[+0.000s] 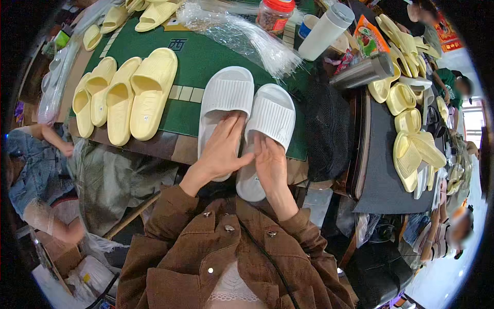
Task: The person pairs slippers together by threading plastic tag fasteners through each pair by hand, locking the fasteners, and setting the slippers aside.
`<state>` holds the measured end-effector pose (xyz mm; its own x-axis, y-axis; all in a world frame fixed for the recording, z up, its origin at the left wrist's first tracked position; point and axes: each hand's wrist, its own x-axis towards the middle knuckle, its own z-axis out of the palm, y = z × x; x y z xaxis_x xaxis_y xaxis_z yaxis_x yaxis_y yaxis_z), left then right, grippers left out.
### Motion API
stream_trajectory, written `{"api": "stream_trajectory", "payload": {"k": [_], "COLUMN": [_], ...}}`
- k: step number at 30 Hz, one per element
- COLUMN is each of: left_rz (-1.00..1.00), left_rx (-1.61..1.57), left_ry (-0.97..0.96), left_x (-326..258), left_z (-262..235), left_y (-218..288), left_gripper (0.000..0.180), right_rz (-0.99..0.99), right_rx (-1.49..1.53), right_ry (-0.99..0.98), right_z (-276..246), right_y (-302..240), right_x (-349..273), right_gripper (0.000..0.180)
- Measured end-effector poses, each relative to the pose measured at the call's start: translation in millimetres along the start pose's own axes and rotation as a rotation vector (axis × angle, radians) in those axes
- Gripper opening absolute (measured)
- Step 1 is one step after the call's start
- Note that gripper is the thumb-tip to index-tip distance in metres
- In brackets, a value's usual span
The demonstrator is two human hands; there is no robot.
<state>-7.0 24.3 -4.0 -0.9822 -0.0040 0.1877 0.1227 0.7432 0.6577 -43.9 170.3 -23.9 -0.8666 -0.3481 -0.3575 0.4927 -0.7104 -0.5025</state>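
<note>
A pair of white ribbed slide slippers lies side by side at the table's front edge, toes pointing away from me. My left hand rests in the left slipper, its straight fingers reaching to the opening under the strap. The fingers of my right hand are stretched into the right slipper, palm turned up, with the fingertips partly hidden beneath its strap. This slipper sits slightly closer to me, its heel past the table edge. Both hands touch the slippers without wrapping round them.
Several yellow slippers stand in a row to the left on the green mat. Clear plastic ties, a red-lidded jar and a white bottle lie beyond. A grey side table bears more slippers; people sit around.
</note>
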Motion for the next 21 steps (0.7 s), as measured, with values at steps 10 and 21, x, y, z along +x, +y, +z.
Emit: {"api": "stream_trajectory", "payload": {"k": [10, 21], "left_rz": [-0.095, -0.180], "left_rx": [0.093, 0.148], "left_ry": [-0.033, 0.169], "left_x": [-1.3, 17.0], "left_z": [6.7, 24.4], "left_y": [6.9, -2.5], "left_gripper": [0.094, 0.062], "right_rz": [0.002, 0.096], "right_rx": [0.065, -0.226], "right_ry": [0.049, -0.079], "right_z": [3.9, 17.2], "right_y": [0.5, -19.2], "right_x": [5.0, -33.6], "right_gripper": [0.025, 0.035]}}
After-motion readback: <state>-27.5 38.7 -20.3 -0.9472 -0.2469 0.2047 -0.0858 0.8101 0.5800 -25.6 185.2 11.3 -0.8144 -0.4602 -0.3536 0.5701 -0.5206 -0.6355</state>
